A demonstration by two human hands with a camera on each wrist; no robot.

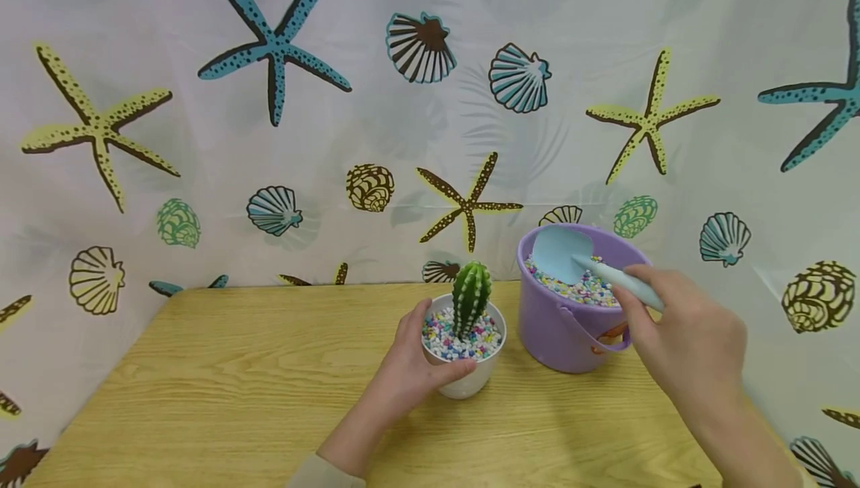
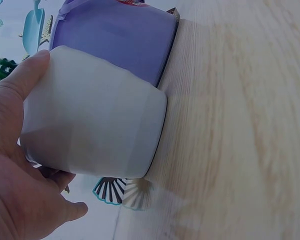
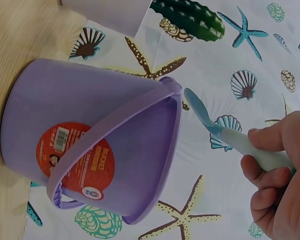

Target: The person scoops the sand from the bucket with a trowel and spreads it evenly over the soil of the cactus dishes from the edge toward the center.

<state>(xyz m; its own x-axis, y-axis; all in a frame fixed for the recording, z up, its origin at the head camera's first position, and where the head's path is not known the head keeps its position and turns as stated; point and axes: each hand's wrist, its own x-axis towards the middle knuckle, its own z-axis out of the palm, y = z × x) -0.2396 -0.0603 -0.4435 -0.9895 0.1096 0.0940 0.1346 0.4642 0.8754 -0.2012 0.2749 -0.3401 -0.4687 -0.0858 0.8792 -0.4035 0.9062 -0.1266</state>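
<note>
A green cactus (image 1: 472, 300) stands upright in a white pot (image 1: 463, 382) filled with colourful pebbles (image 1: 443, 335). My left hand (image 1: 415, 368) grips the pot from its left side, thumb across the near rim; in the left wrist view the pot (image 2: 95, 115) stands on the table. My right hand (image 1: 692, 331) holds a light blue toy shovel (image 1: 564, 253) by its handle, its blade over the mouth of a purple bucket (image 1: 561, 335). More of the small coloured pebbles (image 1: 591, 286) lie in the bucket. In the right wrist view the shovel (image 3: 240, 142) is beside the bucket's rim.
The wooden table (image 1: 235, 368) carries the pot and the bucket side by side, close together. Behind it hangs a white curtain (image 1: 376, 130) printed with starfish and shells. The bucket's handle (image 3: 115, 125) hangs down on its near side, over a red label (image 3: 97, 165).
</note>
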